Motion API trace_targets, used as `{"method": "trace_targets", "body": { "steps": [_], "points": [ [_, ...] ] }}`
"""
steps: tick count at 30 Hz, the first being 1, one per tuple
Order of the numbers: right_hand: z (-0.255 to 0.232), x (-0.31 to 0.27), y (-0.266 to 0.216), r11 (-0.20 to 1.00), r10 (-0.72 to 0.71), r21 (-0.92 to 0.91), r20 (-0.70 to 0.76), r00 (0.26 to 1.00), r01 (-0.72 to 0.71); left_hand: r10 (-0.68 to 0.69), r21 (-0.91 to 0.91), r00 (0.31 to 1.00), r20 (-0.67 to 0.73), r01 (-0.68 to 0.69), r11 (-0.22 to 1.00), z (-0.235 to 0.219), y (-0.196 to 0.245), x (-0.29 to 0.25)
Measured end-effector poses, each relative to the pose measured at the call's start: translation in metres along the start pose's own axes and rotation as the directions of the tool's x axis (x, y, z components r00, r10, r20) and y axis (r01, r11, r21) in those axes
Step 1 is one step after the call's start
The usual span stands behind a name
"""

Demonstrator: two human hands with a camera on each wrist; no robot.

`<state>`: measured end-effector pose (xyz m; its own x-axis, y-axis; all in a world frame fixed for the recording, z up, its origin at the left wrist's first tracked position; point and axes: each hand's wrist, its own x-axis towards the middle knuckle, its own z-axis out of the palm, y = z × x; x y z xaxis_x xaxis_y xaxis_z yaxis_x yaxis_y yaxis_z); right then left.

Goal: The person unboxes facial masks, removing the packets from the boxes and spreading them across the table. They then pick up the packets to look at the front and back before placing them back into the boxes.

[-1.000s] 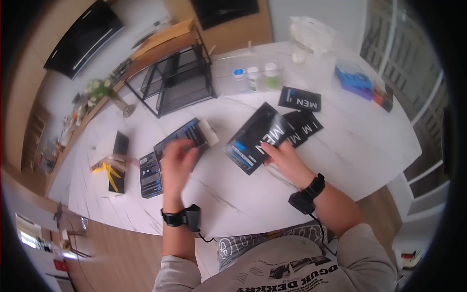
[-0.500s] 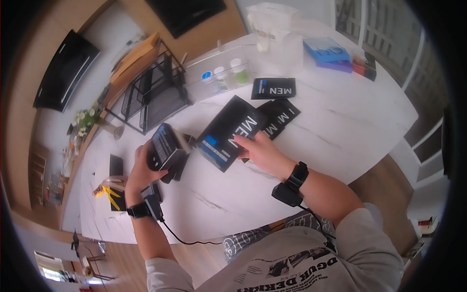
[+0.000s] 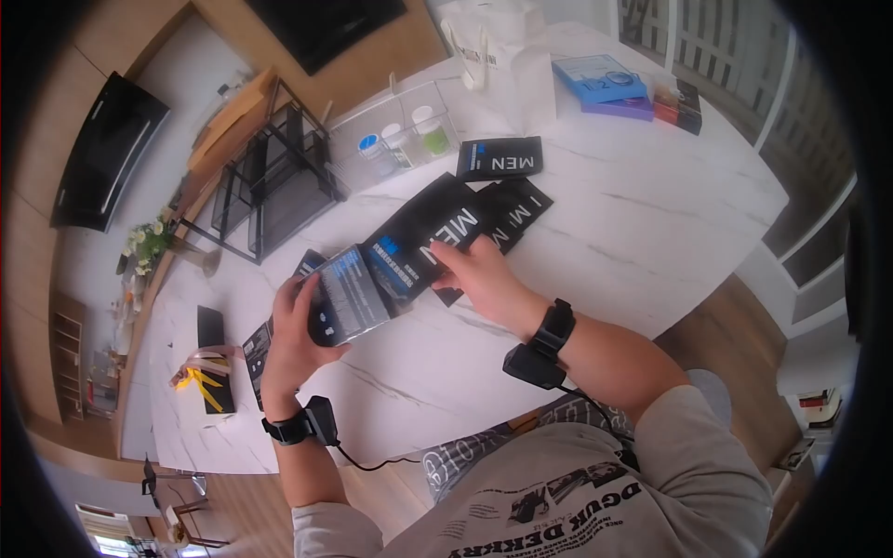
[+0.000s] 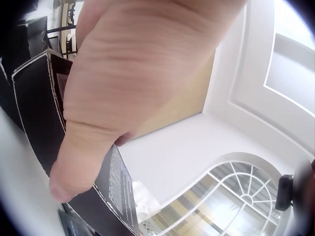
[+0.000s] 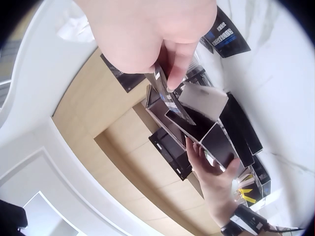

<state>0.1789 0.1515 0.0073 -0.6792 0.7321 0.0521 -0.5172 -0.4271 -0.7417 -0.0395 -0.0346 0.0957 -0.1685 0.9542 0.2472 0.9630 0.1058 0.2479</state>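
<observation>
The left hand [image 3: 290,349] grips a black printed box [image 3: 349,298]; in the right wrist view this box [image 5: 219,145] has its end flap raised and its mouth facing the right hand. Between thumb and fingers the right hand [image 3: 484,284] pinches a flat black packet [image 3: 423,232] marked MEN, its lower end at the box's mouth. How far the packet reaches inside, I cannot tell. In the left wrist view the thumb [image 4: 83,162] lies across the box's side [image 4: 37,98]. More black packets [image 3: 521,209] lie beside the held one, with another packet [image 3: 500,158] behind them.
Another black box [image 3: 258,358] lies by the left hand. Farther left is a black box with a yellow ribbon [image 3: 200,386]. Behind stand a black mesh rack [image 3: 288,205], a clear bin [image 3: 437,102] with bottles, a white bag [image 3: 512,74] and blue and purple boxes [image 3: 600,79].
The left hand has taken hold of a box, lifted it and brought it against the packet's lower end. The right hand still pinches the packet, and the head view has shifted.
</observation>
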Motion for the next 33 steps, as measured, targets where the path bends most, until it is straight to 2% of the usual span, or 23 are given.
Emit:
{"method": "trace_targets", "body": {
  "steps": [4, 7, 8, 10, 13, 16, 20, 21, 24, 25, 28, 29, 32, 33],
  "points": [
    [0.009, -0.004, 0.002, 0.998, -0.035, -0.057, -0.069, 0.997, 0.031, -0.027, 0.105, 0.999, -0.034, 0.031, 0.994, 0.015, 0.022, 0.0],
    [0.001, -0.001, 0.016, 0.969, -0.022, -0.245, -0.016, 1.0, 0.018, -0.007, 0.117, 0.998, -0.067, 0.015, 0.993, 0.027, 0.035, 0.002],
    [0.006, -0.007, 0.024, 0.903, -0.077, -0.421, 0.027, 0.997, 0.082, 0.003, 0.11, 0.997, -0.071, 0.004, 0.994, 0.03, 0.038, 0.004],
    [0.004, -0.007, 0.025, 0.799, -0.184, -0.566, 0.091, 0.979, 0.203, -0.015, 0.1, 0.996, -0.085, 0.024, 0.995, 0.031, 0.039, 0.005],
    [0.0, 0.0, 0.007, 0.926, -0.102, -0.371, -0.053, 0.993, 0.076, -0.043, 0.071, 0.991, -0.124, 0.052, 0.996, 0.031, 0.034, 0.003],
    [0.01, -0.001, -0.005, 0.953, -0.197, -0.275, -0.254, 0.947, 0.124, -0.057, 0.057, 0.989, -0.136, 0.065, 0.996, 0.029, 0.032, 0.0],
    [-0.002, 0.003, 0.02, 0.766, -0.288, -0.592, 0.033, 0.957, 0.251, -0.039, 0.046, 0.991, -0.124, 0.045, 0.998, 0.033, 0.031, 0.003],
    [-0.008, 0.003, 0.025, 0.759, -0.137, -0.622, 0.141, 0.98, 0.195, -0.029, 0.042, 0.992, -0.12, 0.034, 0.999, 0.034, 0.03, 0.004],
    [0.007, -0.007, 0.01, 0.782, -0.122, -0.607, 0.073, 0.99, 0.141, -0.038, 0.029, 0.99, -0.133, 0.043, 0.999, 0.036, 0.03, 0.004],
    [0.006, -0.005, 0.011, 0.802, -0.189, -0.565, 0.062, 0.98, 0.191, -0.038, 0.031, 0.989, -0.142, 0.043, 0.999, 0.036, 0.029, 0.003],
    [0.005, -0.008, 0.006, 0.66, -0.176, -0.714, 0.153, 0.973, 0.231, -0.028, 0.031, 0.988, -0.155, 0.033, 0.999, 0.034, 0.029, 0.003],
    [0.005, -0.004, 0.018, 0.481, -0.432, -0.711, 0.317, 0.844, 0.513, -0.014, 0.024, 0.988, -0.151, 0.018, 1.0, 0.035, 0.031, 0.004],
    [0.009, -0.011, 0.012, 0.423, -0.324, -0.758, 0.385, 0.864, 0.496, -0.015, -0.005, 0.989, -0.148, 0.014, 1.0, 0.037, 0.03, 0.006],
    [0.009, -0.012, 0.007, 0.415, -0.34, -0.774, 0.356, 0.871, 0.478, -0.022, -0.016, 0.989, -0.149, 0.02, 1.0, 0.037, 0.029, 0.006]
  ]
}}
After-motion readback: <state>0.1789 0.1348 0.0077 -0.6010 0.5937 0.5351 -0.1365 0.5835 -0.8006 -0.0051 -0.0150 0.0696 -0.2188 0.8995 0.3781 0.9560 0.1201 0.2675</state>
